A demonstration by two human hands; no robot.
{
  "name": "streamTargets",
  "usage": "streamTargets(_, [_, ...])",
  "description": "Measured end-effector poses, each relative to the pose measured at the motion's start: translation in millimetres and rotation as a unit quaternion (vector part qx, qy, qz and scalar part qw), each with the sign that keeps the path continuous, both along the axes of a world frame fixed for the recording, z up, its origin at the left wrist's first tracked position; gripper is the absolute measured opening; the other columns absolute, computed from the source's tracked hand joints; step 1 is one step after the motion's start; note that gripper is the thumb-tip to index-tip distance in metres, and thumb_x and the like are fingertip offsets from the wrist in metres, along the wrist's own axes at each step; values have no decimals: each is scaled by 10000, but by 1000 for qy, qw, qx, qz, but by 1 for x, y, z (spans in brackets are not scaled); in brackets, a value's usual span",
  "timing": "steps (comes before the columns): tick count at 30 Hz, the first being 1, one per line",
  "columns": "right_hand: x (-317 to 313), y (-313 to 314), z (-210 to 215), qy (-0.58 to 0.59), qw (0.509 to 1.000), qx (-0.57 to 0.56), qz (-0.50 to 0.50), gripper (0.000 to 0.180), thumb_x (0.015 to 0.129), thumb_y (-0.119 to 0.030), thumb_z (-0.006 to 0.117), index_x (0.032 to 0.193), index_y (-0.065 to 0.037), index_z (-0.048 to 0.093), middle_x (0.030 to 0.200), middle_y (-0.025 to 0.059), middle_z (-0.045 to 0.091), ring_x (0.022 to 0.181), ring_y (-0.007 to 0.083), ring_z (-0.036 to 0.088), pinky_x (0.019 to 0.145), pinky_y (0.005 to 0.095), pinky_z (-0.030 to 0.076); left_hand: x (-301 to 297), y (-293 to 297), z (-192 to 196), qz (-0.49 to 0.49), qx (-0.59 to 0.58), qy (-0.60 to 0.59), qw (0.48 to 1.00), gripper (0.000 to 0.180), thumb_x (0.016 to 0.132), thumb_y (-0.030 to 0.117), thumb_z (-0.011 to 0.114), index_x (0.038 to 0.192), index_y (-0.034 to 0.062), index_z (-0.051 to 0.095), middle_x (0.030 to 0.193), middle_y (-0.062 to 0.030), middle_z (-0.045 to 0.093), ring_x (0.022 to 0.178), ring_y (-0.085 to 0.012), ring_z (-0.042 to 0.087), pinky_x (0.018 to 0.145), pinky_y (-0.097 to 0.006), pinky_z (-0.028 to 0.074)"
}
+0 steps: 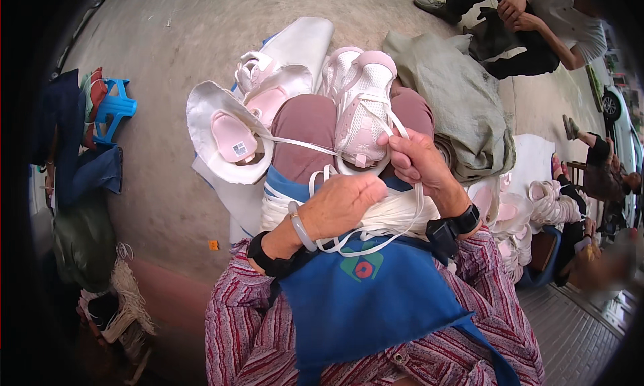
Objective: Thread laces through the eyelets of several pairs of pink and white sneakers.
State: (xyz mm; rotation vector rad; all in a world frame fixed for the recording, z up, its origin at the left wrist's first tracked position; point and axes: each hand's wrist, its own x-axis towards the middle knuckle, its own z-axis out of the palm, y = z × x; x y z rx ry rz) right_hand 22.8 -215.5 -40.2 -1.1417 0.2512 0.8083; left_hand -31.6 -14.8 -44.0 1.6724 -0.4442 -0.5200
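i see right hand pinching white lace beside pink-and-white sneaker, left hand curled on sneaker's near side, its hold i cannot tell

The shoe has a porous mesh upper with smooth, matt panels. The laces look like soft, matt woven cloth. The apron is matt cloth, the shirt crinkled cloth. The bracelet looks smooth and slightly glossy, the stool smooth plastic, the floor rough, matt concrete.
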Motion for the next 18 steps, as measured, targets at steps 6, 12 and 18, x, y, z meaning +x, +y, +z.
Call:
streamTargets(6, [4,0,3,-8,999,-47,22,212,967,-148,488,1060,17,583,561,-46,421,385,21,300,339,182,227,37,22,-5,240,156,-100,953,184,872,93,615,986,2,503,696,-127,579,615,-285,586,586,-379,461])
streamTargets(12, [10,4,11,-4,998,46,41,195,966,-160,495,1035,-9,597,555,-44,418,403,11,307,368,174,224,52,25,-14,158,205,-93,961,262,861,146,624,1002,-5,462,697,-187,597,657,-366,604,592,-434,458])
streamTargets(18, [-4,10,-8,-331,896,-294,39,273,929,-238,586,942,34,584,648,108,583,533,208,557,483,320,419,60,7,-12,121,312,-141,932,228,852,111,568,961,-36,431,678,-270,597,663,-447,607,602,-517,482])
